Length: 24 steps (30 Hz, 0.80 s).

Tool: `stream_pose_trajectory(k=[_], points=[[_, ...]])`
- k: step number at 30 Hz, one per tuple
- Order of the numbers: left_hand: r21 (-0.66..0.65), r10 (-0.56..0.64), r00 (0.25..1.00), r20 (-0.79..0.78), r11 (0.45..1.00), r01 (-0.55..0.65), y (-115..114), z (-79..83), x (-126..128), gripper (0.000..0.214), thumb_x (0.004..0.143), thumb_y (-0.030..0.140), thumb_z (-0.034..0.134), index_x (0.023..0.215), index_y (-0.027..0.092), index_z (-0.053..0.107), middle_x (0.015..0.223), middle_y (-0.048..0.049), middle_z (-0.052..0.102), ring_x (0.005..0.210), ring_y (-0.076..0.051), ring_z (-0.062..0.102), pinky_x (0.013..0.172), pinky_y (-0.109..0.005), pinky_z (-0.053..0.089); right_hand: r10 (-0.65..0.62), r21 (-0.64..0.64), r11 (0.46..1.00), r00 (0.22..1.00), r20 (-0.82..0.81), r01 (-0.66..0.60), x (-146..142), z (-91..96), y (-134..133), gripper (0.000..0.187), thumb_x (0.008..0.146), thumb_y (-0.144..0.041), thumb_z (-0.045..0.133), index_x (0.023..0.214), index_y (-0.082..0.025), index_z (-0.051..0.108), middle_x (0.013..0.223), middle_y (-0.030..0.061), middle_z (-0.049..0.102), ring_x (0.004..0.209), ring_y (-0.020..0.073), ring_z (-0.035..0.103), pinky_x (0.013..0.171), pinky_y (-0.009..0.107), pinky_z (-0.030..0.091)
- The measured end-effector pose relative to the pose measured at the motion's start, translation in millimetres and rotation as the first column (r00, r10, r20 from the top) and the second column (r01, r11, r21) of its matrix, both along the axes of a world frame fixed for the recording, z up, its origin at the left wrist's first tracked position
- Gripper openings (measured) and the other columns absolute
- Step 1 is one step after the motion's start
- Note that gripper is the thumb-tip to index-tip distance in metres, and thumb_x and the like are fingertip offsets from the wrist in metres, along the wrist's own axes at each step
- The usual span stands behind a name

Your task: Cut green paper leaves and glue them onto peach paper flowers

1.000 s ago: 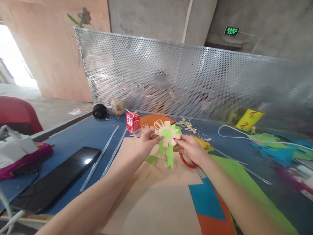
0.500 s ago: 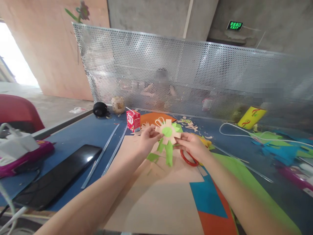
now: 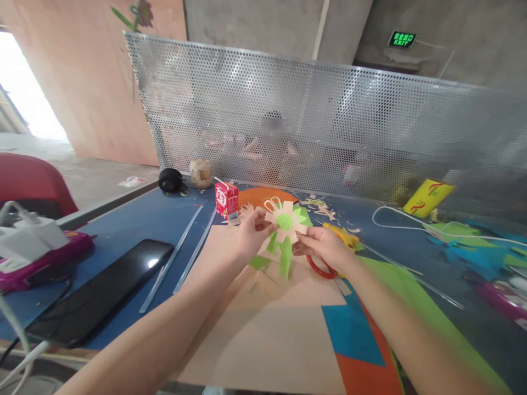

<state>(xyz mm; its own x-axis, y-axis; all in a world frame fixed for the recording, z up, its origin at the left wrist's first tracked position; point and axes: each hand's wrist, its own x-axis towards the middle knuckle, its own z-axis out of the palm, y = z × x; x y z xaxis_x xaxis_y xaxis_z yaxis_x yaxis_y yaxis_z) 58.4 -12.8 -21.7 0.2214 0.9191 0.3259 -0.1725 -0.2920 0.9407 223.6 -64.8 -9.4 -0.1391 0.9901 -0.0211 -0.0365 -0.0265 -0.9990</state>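
1. The paper flower (image 3: 285,221) is held up at the centre of the frame, its green-centred face turned towards the camera and its beige petals spread around it
2. Its longest line runs nearly upright in the frame: pale paper loops (image 3: 272,204) stand at the upper left of the bloom, and green strips (image 3: 285,260) hang below, pointing to the bottom edge
3. The left hand (image 3: 252,233) has its grip closed in a pinch on the flower's left edge; the right hand (image 3: 325,247) has its grip closed on the lower right edge
4. Some fingertips are hidden behind the petals, so their exact hold there cannot be told; both forearms are cut off at the bottom of the frame
5. A red looped handle (image 3: 323,272) shows partly below the right hand, and a yellow object (image 3: 346,237) behind that hand is too covered to identify
6. Through the perforated metal screen (image 3: 230,88) a person (image 3: 272,148) is only dimly visible
7. Beneath the hands, a beige paper sheet (image 3: 263,340) covers the middle of the blue desk (image 3: 135,219), with a blue paper piece (image 3: 354,334) at lower right
8. Just left of the flower and beyond the left hand stands a pink drink carton (image 3: 226,201); a smartphone (image 3: 102,291) lies at lower left
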Motion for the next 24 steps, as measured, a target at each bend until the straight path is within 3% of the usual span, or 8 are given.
stream_pose_trajectory(k=[10,14,20,24], points=[[0.03,-0.014,1.0,-0.026,0.999,0.014,3,-4.3,0,0.022,0.06,0.02,0.065,0.072,0.016,0.047,0.06,0.0047,0.052,0.057,-0.008,0.053,0.054,-0.02,0.038,0.029,-0.08,0.996,0.999,0.036,-0.026,2,6.1,-5,0.015,0.069,-0.028,0.063,0.069,-0.013,0.059,0.068,0.0059,0.066,0.06,0.0131,0.063,0.066,0.029,0.052],[-0.027,-0.06,0.998,0.026,0.998,0.061,0,-0.3,1,0.024,0.057,0.02,0.068,0.072,0.016,0.049,0.059,0.0042,0.055,0.056,-0.008,0.054,0.055,-0.02,0.039,0.001,-0.086,0.996,1.0,0.012,0.0,4,2.8,-4,0.015,0.068,-0.028,0.064,0.069,-0.014,0.059,0.064,0.0044,0.066,0.057,0.0128,0.062,0.063,0.028,0.052],[-0.118,-0.096,0.993,0.065,0.988,0.103,-7,8.7,0,0.025,0.056,0.02,0.069,0.071,0.014,0.051,0.056,0.0037,0.056,0.055,-0.008,0.053,0.054,-0.02,0.039,0.053,-0.121,0.991,0.996,-0.076,-0.062,6,4.8,-4,0.016,0.069,-0.029,0.062,0.078,-0.015,0.06,0.065,0.004,0.066,0.057,0.0127,0.062,0.058,0.027,0.052],[-0.125,-0.09,0.994,0.056,0.988,0.096,-7,9.0,-1,0.026,0.055,0.019,0.07,0.073,0.014,0.052,0.056,0.0044,0.056,0.055,-0.008,0.054,0.054,-0.02,0.04,0.042,-0.112,0.993,0.999,-0.014,-0.044,8,5.4,-5,0.018,0.067,-0.03,0.064,0.074,-0.014,0.06,0.066,0.0042,0.065,0.059,0.0132,0.063,0.057,0.026,0.051]])
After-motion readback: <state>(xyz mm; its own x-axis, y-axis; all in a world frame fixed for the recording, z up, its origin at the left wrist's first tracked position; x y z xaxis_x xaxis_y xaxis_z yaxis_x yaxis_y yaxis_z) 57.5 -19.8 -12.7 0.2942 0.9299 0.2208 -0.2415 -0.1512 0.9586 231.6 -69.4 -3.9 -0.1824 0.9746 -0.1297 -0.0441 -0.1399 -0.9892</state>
